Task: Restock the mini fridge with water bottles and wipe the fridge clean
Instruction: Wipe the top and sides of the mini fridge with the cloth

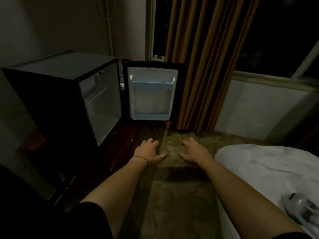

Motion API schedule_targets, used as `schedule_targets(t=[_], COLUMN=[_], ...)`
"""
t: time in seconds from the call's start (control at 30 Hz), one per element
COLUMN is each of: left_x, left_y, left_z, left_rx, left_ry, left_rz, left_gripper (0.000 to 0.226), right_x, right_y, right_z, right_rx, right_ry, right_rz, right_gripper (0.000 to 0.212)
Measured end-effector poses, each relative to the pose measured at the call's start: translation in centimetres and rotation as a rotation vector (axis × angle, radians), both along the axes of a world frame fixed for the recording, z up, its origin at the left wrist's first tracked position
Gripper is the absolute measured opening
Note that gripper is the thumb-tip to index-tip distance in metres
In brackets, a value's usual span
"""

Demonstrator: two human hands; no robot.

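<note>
A black mini fridge (51, 94) stands at the left on a low wooden stand, its white inside showing. Its door (151, 94) is swung wide open toward the curtain, with two pale blue door shelves that look bare. My left hand (149, 151) and my right hand (195, 151) reach out side by side over the carpet in front of the fridge, fingers loosely curled, holding nothing. A clear plastic bottle (300, 211) lies blurred on the white bedding at the lower right.
Brown curtains (207, 66) hang right behind the open door. A bed with white bedding (269, 166) fills the right side. A dark window (283, 37) sits above a white wall panel. Patterned carpet (172, 195) runs between fridge and bed.
</note>
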State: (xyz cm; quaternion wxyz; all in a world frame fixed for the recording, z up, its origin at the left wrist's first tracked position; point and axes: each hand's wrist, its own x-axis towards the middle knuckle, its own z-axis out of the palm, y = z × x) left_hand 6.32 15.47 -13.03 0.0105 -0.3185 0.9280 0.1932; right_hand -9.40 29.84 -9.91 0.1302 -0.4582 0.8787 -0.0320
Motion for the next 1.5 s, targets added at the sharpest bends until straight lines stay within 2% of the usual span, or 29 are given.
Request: schedule_targets(t=[0.2,0.43,0.7,0.83,0.9,1.03,1.3,1.5], left_x=[-16.0,-33.6,-49.8,-57.2,-60.3,-63.7,-65.0,-62.3], left_y=[-5.3,-10.8,-17.6,-22.7,-25.8,-30.6,-36.3,-38.1], left_z=[-1.4,-0.7,-2.0,-3.1,-3.1,-2.9,-3.5,-3.1], left_rx=[0.008,0.042,0.037,0.113,0.053,0.038,0.014,-0.086], left_ry=[-0.007,0.041,0.034,0.035,0.068,0.034,-0.104,-0.166], left_rz=[0.013,0.048,0.079,0.151,0.175,0.263,0.493,0.819], left_gripper=[0.07,0.067,0.066,0.072,0.07,0.07,0.071,0.073], right_x=[-16.6,-35.0,-50.8,-58.5,-61.8,-66.2,-67.8,-67.4], right_y=[-4.3,-10.7,-19.3,-25.0,-28.2,-35.2,-47.0,-54.8], right_z=[-1.2,0.2,0.2,-0.4,-0.3,0.1,-1.4,-0.5], right_rx=[0.01,0.036,0.043,0.041,0.033,0.016,-0.018,-0.012], right_ry=[0.006,0.026,0.032,0.028,0.028,0.049,-0.023,0.0], right_rz=[-0.018,0.02,0.06,0.091,0.11,0.205,0.479,0.741], right_gripper=[0.056,0.055,0.054,0.055,0.057,0.058,0.054,0.058])
